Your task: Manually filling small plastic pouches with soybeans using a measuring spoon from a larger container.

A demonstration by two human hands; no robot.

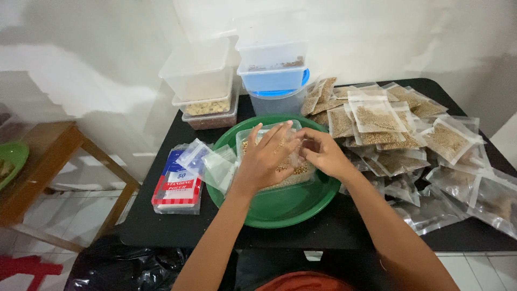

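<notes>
Green round plastic basin (280,207) on a black table (344,226), one of each. Inside the basin: one clear rectangular tub (253,136) holding pale seeds (288,171), its long axis running left to right across the view.

Hands: two, both over the tub. Left hand (265,156) lies palm down, fingers spread wide and pointing up and to the right, resting over the tub's middle. Right hand (322,153) sits just right of it, fingers curled narrow toward the left hand's fingertips; a small clear pouch seems pinched between them, though the glare makes it hard to be sure. The seeds lie directly beneath both sets of fingers, the left hand covering more of them.

Left of basin: one loose bunch of empty clear zip pouches (211,161), count not readable; one red, white and blue pack of pouches (177,186), touching the bunch.

Right of basin: heap of filled seed pouches (377,118), overlapping, well over a dozen; exact count not possible.

Behind basin: one stack of clear lidded containers (207,91), about three; one blue-lidded container stack (273,81), two or three.

Far left: one wooden side table (48,145), apart from the black one.
</notes>
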